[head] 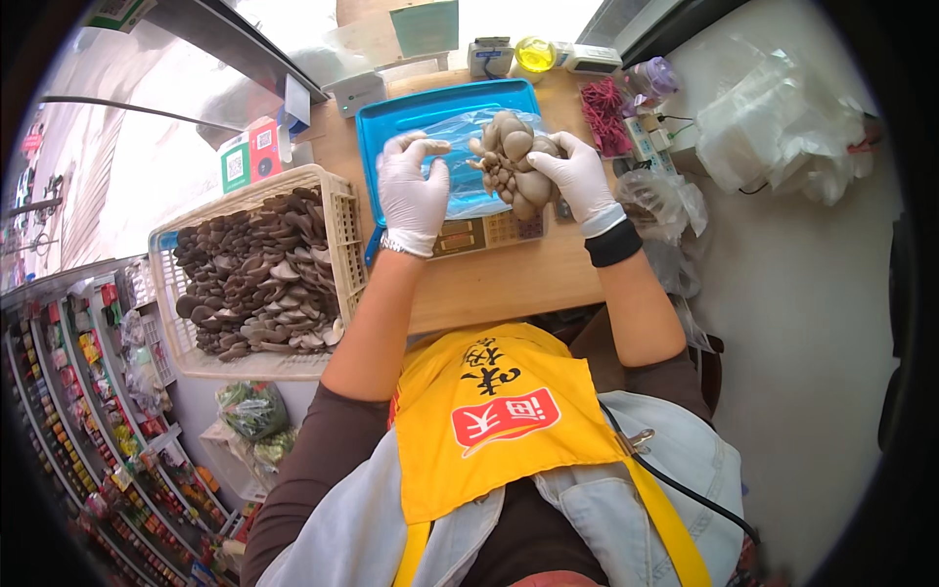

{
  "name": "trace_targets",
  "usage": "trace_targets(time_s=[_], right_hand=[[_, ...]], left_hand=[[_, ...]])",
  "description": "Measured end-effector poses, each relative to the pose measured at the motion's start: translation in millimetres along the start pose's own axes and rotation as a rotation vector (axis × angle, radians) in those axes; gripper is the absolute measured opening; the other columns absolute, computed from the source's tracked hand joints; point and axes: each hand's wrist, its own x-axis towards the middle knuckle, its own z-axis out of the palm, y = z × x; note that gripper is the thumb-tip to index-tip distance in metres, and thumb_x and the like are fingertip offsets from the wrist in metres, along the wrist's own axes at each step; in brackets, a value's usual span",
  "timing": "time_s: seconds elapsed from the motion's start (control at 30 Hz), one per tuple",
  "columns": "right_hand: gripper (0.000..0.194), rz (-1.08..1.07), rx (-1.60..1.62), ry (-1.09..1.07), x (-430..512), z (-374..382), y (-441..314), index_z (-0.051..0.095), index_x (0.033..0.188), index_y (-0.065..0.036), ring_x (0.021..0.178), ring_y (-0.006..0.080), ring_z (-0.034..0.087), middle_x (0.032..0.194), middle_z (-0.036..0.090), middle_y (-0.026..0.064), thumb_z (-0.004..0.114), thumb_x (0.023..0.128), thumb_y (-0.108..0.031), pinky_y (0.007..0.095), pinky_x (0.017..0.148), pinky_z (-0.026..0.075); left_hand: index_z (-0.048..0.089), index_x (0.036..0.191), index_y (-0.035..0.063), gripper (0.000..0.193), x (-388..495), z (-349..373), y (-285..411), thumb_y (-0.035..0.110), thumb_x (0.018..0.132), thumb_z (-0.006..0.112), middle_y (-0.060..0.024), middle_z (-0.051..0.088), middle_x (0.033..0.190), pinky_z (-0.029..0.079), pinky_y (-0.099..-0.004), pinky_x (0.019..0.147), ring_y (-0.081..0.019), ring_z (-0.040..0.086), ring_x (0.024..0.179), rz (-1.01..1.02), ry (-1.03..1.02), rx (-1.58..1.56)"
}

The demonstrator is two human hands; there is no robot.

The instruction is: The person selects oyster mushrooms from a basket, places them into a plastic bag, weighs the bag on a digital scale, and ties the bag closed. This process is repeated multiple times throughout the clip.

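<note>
My right hand (pixel 579 176), in a white glove, grips a cluster of grey-brown oyster mushrooms (pixel 517 165) by its right side, with the thumb across one cap. My left hand (pixel 414 187), also gloved, is held left of the cluster, thumb and fingers curved and apart with nothing visible between them. Under both hands a clear plastic bag (pixel 458 194) lies over a blue plastic tray (pixel 440 100). The tray rests on a scale, whose keypad and display panel (pixel 466 235) show at the near edge. Whether my left fingers touch the bag is unclear.
A cream plastic crate (pixel 351 249) heaped with oyster mushrooms (pixel 257 279) stands left of the wooden table (pixel 506 279). Pink ties (pixel 605 114), a power strip (pixel 649 143) and plastic bags (pixel 785 125) are at right. Payment-code signs (pixel 249 158) stand behind the crate.
</note>
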Motion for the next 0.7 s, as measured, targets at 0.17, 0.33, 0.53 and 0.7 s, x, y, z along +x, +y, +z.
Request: trace_targets(time_s=[0.17,0.33,0.53,0.7], right_hand=[[0.02,0.111,0.104,-0.173,-7.6,-5.2,-7.5,0.067,0.105,0.0,0.092,0.0081,0.061,0.102,0.067,0.0029,0.073,0.093,-0.015,0.0241,0.084,0.051],[0.016,0.213,0.142,-0.204,7.3,7.1,5.5,0.069,0.099,-0.001,0.09,0.0103,0.062,0.098,0.068,0.0032,0.072,0.093,-0.016,0.0248,0.081,0.05],[0.027,-0.027,-0.162,0.151,42.2,33.5,29.3,0.068,0.095,0.001,0.085,0.0122,0.061,0.093,0.067,0.0056,0.078,0.086,-0.022,0.0293,0.076,0.051],[0.031,-0.372,-0.681,0.408,42.3,35.2,44.2,0.067,0.094,0.001,0.085,0.0278,0.065,0.091,0.065,0.0152,0.077,0.083,-0.026,0.0386,0.08,0.053]], left_hand=[[0.081,0.092,0.0269,0.027,31.3,2.9,-23.0,0.005,0.083,0.069,-0.0139,0.045,0.159,0.024,-0.0497,0.122,-0.0366,0.042,0.144,0.255,-0.176,0.881],[0.044,0.155,0.0351,0.083,62.3,0.8,-21.6,-0.002,0.084,0.068,-0.0111,0.035,0.164,0.059,-0.0357,0.092,-0.0286,0.063,0.118,0.181,-0.396,1.057],[0.039,0.159,0.0385,0.089,59.4,-3.6,-11.3,-0.006,0.086,0.064,-0.0123,0.034,0.165,0.06,-0.0357,0.088,-0.0276,0.066,0.11,0.156,-0.442,1.049],[0.045,0.155,0.0351,0.089,61.4,-10.9,-10.6,-0.01,0.081,0.064,-0.0137,0.039,0.161,0.057,-0.038,0.097,-0.0284,0.064,0.12,0.18,-0.465,1.134]])
